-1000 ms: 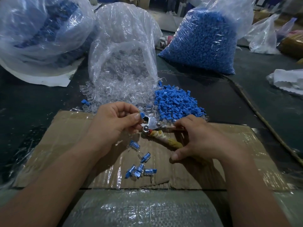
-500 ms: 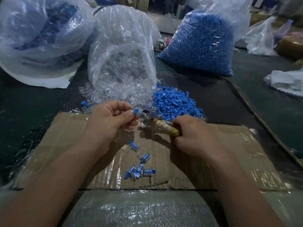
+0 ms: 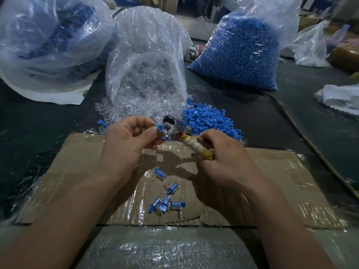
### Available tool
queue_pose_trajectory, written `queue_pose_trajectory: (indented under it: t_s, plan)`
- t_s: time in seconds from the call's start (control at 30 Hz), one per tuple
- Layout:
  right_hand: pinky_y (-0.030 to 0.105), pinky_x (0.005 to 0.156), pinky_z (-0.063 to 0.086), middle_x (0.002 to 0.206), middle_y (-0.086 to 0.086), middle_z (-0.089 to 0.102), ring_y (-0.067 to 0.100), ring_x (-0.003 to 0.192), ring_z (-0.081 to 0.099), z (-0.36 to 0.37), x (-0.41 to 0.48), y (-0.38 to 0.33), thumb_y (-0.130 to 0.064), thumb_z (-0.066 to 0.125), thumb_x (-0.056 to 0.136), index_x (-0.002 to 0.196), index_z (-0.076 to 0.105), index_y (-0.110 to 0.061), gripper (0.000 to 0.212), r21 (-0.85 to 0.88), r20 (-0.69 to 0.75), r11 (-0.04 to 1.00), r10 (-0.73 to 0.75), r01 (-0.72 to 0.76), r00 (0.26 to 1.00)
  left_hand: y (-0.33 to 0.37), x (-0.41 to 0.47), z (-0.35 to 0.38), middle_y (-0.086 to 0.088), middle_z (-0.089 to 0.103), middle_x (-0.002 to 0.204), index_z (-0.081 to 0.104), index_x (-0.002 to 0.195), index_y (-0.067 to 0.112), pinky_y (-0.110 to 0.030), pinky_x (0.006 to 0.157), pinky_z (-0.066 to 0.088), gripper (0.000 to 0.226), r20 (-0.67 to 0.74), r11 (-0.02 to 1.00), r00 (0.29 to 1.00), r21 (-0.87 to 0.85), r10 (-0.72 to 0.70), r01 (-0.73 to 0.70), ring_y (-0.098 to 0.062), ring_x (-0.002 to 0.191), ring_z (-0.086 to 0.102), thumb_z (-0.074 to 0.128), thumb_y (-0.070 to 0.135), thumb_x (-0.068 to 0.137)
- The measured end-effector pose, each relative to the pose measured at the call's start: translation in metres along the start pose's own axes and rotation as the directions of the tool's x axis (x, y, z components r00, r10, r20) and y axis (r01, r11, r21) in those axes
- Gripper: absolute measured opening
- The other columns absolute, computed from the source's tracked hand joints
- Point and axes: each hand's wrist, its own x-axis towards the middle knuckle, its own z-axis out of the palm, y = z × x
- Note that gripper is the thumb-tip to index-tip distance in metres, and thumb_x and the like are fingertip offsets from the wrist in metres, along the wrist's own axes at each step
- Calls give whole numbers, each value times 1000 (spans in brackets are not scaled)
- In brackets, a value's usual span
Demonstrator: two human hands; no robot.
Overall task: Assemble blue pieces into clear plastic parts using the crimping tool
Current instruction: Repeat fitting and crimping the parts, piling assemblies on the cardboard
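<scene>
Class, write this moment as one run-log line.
left hand: pinches blue piece beside tool head | right hand: grips crimping tool handle | finished pieces: lying on cardboard

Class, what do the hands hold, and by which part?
The left hand pinches a blue piece by one end; right hand grips the crimping tool by its wrapped handle.

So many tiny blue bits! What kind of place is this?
Probably a small factory or workshop: a big bag of blue pieces, a bag of clear parts, and a crimping tool.
</scene>
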Motion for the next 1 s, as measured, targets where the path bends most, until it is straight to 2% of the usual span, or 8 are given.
queue_pose_trajectory:
  t_s: [0.3, 0.47, 0.7, 0.93, 1.0]
  plan:
    - [24, 64, 34, 88, -10, 47, 8, 80, 43, 0, -1, -2, -19, 61, 75, 96, 44, -27, 28, 1, 36, 1000, -15, 15, 999, 6, -4, 2, 5, 67, 60, 60, 75, 13, -12, 52, 50, 19, 9, 998, 999, 51, 30, -31, -5, 54, 63, 57, -5, 81]
    - [14, 62, 28, 85, -13, 43, 6, 78, 39, -1, -1, -2, -21, 60, 77, 93, 42, -31, 27, -34, 48, 999, -40, 42, 998, 7, -5, 3, 6, 66, 58, 60, 75, 13, -11, 51, 49, 20, 18, 995, 999, 82, 51, -52, -4, 52, 62, 58, -6, 80]
    - [15, 59, 27, 74, -20, 40, -5, 69, 37, 0, 1, -3, -26, 62, 79, 89, 41, -35, 25, -34, 42, 998, -43, 45, 998, 2, -6, 4, 4, 65, 59, 60, 74, 17, -12, 52, 49, 23, 1, 983, 994, 153, 108, -107, -4, 54, 63, 60, -5, 80]
    - [24, 62, 39, 73, -17, 47, 3, 71, 46, 2, 1, -6, -22, 64, 77, 87, 49, -31, 20, 8, 17, 1000, -19, 19, 1000, 3, -7, 4, 4, 64, 58, 59, 75, 17, -12, 52, 49, 24, -9, 980, 993, 159, 118, -115, -4, 52, 61, 59, -7, 81]
    - [23, 60, 38, 72, -17, 47, 2, 70, 45, 2, 0, -6, -21, 63, 77, 86, 49, -31, 20, 13, 8, 1000, -23, 23, 1000, 4, -7, 4, 3, 63, 60, 59, 74, 17, -11, 52, 49, 25, -14, 980, 992, 163, 123, -119, -3, 52, 61, 58, -7, 81]
